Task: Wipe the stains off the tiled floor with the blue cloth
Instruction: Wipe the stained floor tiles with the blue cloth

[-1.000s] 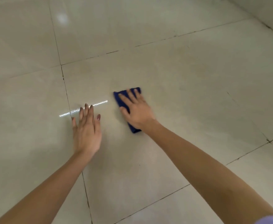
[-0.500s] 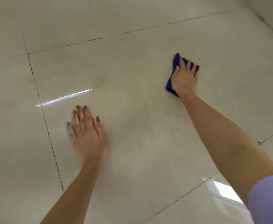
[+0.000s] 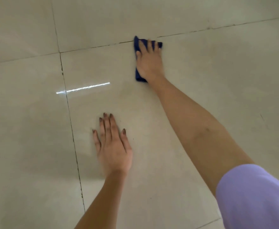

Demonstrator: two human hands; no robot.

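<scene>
At far dark grout joint (image 3: 102,45), folded dark-blue soft cloth (image 3: 137,44) lies on glossy beige tiled floor (image 3: 218,80) under right hand (image 3: 149,62): fingers straight, pressing, not clutching. Nearer, left hand (image 3: 113,151) flat on floor, holding nothing. Cloth likely light, limp, slides easily; press palm over middle.

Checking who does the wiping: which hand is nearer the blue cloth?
Right. The right hand presses on the cloth; the left hand rests on the floor, apart from it, nearer the person.
</scene>
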